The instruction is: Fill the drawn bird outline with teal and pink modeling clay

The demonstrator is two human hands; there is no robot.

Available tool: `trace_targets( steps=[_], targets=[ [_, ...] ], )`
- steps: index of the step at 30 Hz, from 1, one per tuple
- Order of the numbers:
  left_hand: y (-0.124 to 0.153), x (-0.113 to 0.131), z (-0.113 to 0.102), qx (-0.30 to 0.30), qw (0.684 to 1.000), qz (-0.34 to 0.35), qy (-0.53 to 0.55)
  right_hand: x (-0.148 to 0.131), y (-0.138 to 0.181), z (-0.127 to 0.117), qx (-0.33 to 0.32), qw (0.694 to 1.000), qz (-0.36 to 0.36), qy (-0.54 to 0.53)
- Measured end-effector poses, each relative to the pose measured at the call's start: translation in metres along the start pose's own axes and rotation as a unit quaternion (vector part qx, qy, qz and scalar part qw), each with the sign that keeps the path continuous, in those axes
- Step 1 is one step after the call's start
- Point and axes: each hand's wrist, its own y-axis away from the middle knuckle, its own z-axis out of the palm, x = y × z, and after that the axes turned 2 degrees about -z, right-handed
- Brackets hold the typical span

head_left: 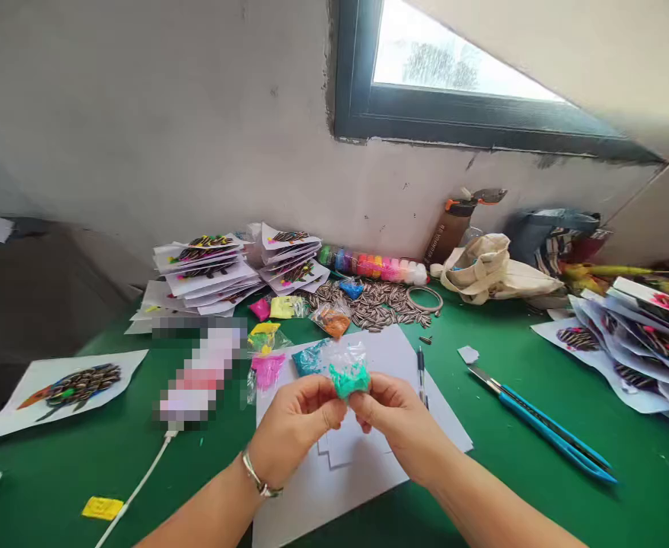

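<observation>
Both hands pinch a small clear plastic bag of turquoise grains (348, 374) above a sheet of white paper (380, 464). My left hand (294, 430), with a bracelet on its wrist, grips the bag's left side. My right hand (399, 422) grips its right side, fingers closed. More small bags lie just beyond: blue (310, 358), pink (266, 369), orange (332, 320) and yellow (285, 307). A heap of striped sunflower seeds (383, 303) lies behind them.
On the green table (511, 457) lie blue scissors (545, 426), a pen (421, 365), stacks of seed-picture cards (208, 270) at back left and others (642, 342) at right. A row of coloured jars (371, 265), a cloth bag (488, 270) and a bottle (445, 228) stand by the wall.
</observation>
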Motion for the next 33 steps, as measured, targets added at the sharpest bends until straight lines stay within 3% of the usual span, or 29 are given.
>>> trace_targets(
  steps=[6,13,19,25,33],
  targets=[
    [0.0013,0.0006,-0.0030,-0.024,0.999,0.024,-0.007,-0.0063,0.0009,0.0072,-0.008,1.000,0.003,-0.002],
    [0.0025,-0.0008,-0.0020,0.013,0.999,0.012,-0.045,-0.0019,-0.0008,0.0069,-0.031,1.000,0.003,0.000],
    [0.0034,0.0017,-0.0045,0.045,0.999,0.013,-0.025,-0.0058,0.0000,0.0040,0.002,1.000,0.013,-0.005],
    [0.0017,0.0008,-0.0037,0.022,1.000,0.010,0.014,-0.0058,0.0011,0.0030,0.014,0.999,0.025,-0.035],
    [0.0017,0.0006,-0.0054,0.046,0.996,0.001,-0.076,-0.0107,0.0001,0.0091,0.010,0.998,0.034,-0.044]
  ],
)
